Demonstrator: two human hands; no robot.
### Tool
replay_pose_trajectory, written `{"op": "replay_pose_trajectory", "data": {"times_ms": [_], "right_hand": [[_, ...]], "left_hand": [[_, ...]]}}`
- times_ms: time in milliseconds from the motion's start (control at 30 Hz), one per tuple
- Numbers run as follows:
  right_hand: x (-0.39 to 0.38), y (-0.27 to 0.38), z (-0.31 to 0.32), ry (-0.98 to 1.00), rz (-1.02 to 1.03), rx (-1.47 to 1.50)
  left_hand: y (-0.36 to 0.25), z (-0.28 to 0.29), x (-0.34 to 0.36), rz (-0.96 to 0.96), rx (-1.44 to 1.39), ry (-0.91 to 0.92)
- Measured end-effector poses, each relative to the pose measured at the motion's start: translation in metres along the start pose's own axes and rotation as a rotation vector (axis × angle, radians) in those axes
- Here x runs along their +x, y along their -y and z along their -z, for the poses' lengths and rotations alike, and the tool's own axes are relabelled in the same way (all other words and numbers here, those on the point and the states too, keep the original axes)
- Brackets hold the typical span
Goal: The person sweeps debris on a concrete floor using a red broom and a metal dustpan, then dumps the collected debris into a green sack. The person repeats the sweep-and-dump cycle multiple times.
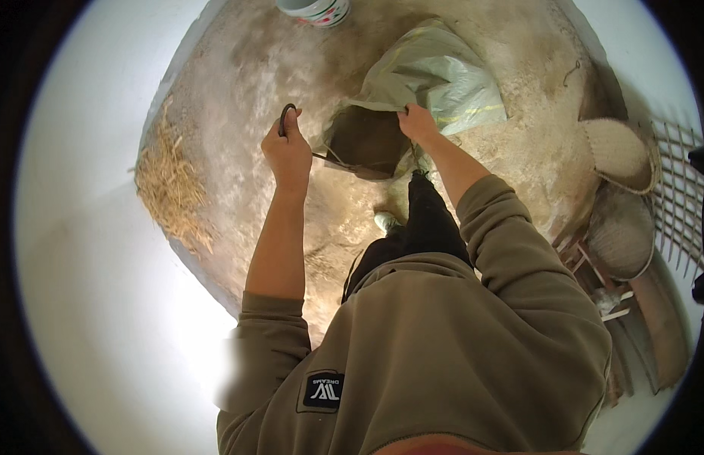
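Observation:
My left hand point(288, 155) is closed on a dark looped handle point(286, 114), held up at the left of a woven sack; a thin dark strip runs from near that hand to the sack's mouth, and whether it joins the handle I cannot tell. My right hand point(418, 123) grips the upper rim of the pale green plastic sack point(462, 83), holding its mouth open. The sack's inside point(365, 138) looks dark brown; what lies in it I cannot make out. The sack lies on the floor just beyond my dark-trousered legs and a pale shoe point(386, 221).
A bowl-like container point(312, 9) is at the top. Straw point(170, 182) lies along the left wall point(87, 152). At the right are woven baskets point(617, 152), a lattice rack point(674, 197), wooden pieces point(655, 334) and a small wire hook point(571, 72) on the dirt floor point(246, 68).

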State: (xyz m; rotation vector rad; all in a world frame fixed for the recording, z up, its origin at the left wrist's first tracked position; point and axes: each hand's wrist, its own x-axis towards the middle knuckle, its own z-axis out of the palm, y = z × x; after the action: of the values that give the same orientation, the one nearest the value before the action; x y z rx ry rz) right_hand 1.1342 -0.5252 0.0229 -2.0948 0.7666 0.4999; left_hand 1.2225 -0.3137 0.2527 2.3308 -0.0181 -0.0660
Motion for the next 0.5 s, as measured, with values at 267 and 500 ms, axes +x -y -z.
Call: {"op": "replay_pose_trajectory", "data": {"times_ms": [267, 500], "right_hand": [[0.0, 0.001, -0.039, 0.065, 0.105, -0.018], [-0.032, -0.007, -0.093, -0.099, 0.283, -0.137]], "left_hand": [[0.085, 0.156, -0.118, 0.416, -0.537, -0.33], [0.17, 0.271, -0.344, 0.524, -0.828, -0.879]]}}
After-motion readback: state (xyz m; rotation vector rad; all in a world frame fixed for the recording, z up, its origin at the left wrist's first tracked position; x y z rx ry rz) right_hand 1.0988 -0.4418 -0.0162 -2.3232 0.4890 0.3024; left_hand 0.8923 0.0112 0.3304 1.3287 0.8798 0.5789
